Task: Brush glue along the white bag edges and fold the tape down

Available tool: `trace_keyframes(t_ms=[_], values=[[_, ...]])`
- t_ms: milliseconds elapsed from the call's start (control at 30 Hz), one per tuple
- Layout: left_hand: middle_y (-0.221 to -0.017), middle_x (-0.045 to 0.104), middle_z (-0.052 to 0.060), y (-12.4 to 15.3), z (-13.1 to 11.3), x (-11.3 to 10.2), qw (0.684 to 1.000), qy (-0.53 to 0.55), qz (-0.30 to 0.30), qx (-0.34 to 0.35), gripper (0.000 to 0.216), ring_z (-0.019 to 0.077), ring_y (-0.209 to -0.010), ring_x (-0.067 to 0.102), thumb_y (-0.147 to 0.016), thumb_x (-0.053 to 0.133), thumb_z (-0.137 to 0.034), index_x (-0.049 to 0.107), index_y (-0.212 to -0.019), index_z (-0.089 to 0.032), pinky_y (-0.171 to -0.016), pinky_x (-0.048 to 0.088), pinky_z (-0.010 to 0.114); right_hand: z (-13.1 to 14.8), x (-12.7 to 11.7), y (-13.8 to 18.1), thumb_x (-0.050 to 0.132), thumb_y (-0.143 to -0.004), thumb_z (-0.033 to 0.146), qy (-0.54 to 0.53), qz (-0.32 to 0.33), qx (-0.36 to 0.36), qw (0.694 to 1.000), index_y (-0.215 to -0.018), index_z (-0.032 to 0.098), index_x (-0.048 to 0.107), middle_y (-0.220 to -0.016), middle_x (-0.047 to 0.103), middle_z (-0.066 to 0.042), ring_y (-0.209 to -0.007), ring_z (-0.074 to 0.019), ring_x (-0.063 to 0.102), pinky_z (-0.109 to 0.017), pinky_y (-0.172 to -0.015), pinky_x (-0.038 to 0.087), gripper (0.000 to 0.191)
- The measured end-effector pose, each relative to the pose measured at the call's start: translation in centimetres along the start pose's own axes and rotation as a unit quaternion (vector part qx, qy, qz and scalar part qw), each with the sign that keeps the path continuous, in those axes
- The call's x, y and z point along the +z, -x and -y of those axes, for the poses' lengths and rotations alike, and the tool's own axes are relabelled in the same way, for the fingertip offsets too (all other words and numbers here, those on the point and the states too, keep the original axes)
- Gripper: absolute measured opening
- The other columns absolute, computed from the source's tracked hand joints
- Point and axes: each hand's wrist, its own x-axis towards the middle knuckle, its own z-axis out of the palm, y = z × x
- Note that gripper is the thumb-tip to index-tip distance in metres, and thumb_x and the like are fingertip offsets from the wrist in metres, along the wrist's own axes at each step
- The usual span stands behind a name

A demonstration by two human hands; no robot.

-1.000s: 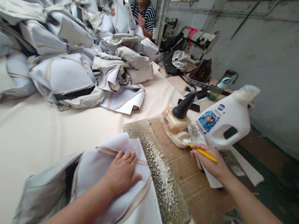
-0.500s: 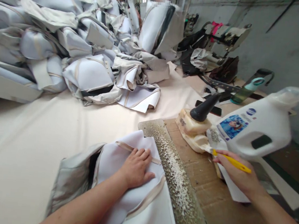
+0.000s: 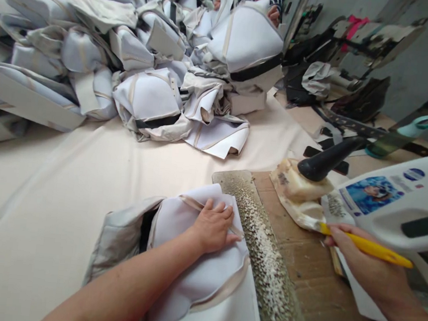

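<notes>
My left hand (image 3: 214, 227) lies flat, fingers spread, on a white fabric piece (image 3: 180, 228) with beige tape strips along its seams. A grey fabric part is attached at its left side. In my right hand (image 3: 363, 265) is a yellow-handled paintbrush (image 3: 372, 248), gripped near its head. The brush tip rests at the lip of a cream-coloured glue pot (image 3: 302, 189), which has a black cone-shaped spout (image 3: 327, 159) on top. Between the fabric piece and the pot lies a long board (image 3: 265, 256) crusted with white dried glue.
A large heap of similar white and grey pieces (image 3: 95, 58) fills the back left of the table. Another person's hand (image 3: 274, 16) holds a piece behind it. A white jug (image 3: 395, 198), a green bottle (image 3: 398, 138) and a sewing machine (image 3: 376, 42) stand at the right.
The whole view has shifted, so things sit further right. The other person's white piece has tilted and lowered. My left hand stays on the fabric; the brush stays at the pot.
</notes>
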Motion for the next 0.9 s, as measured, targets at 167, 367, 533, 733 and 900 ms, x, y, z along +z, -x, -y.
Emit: trace_keyframes(t_ms=[167,367,533,733,900], values=[[-0.120,0.053,0.008,-0.1,-0.1,0.1,0.999,0.026,-0.011,-0.014,0.060,0.0264,-0.105,0.043,-0.087,0.030,-0.062,0.055,-0.114,-0.015,-0.093,0.026,0.048,4.8,6.4,-0.6,0.051,-0.079,0.049,-0.248,0.125,0.038,0.960,-0.076,0.020,0.057,-0.058,0.057,0.001,-0.059,-0.0165,0.057,-0.029,-0.063,0.047,0.030],[-0.116,0.054,0.008,0.2,-0.1,0.0,0.998,0.047,-0.008,-0.028,0.057,0.0265,-0.103,0.042,-0.087,0.032,-0.060,0.053,-0.116,-0.015,-0.090,0.028,0.048,9.5,12.8,-2.2,0.044,-0.082,0.047,-0.170,0.177,-0.048,0.968,-0.082,0.019,0.056,-0.066,0.063,-0.002,-0.066,-0.0175,0.060,-0.030,-0.069,0.046,0.030],[-0.120,0.053,0.007,0.2,0.0,0.0,0.997,0.060,-0.013,-0.037,0.057,0.0268,-0.105,0.041,-0.087,0.035,-0.059,0.049,-0.120,-0.016,-0.093,0.027,0.048,9.8,12.4,-1.1,0.044,-0.078,0.040,-0.117,0.226,-0.042,0.966,-0.066,0.020,0.054,-0.055,0.058,0.001,-0.057,-0.0157,0.056,-0.027,-0.060,0.042,0.025],[-0.124,0.051,0.007,0.2,0.2,-0.1,0.996,0.078,-0.003,-0.033,0.054,0.0266,-0.108,0.041,-0.087,0.036,-0.058,0.048,-0.121,-0.017,-0.094,0.026,0.047,9.5,11.4,-0.7,0.043,-0.076,0.038,-0.106,0.279,-0.027,0.954,-0.057,0.020,0.051,-0.047,0.052,0.003,-0.050,-0.0136,0.051,-0.025,-0.055,0.039,0.027],[-0.128,0.050,0.006,0.3,0.2,-0.2,0.996,0.075,-0.006,-0.040,0.051,0.0262,-0.108,0.040,-0.087,0.038,-0.056,0.048,-0.121,-0.018,-0.096,0.026,0.046,11.6,13.4,-3.7,0.042,-0.077,0.037,-0.146,0.205,-0.069,0.965,-0.062,0.019,0.053,-0.059,0.058,0.000,-0.059,-0.0136,0.054,-0.025,-0.063,0.041,0.025]])
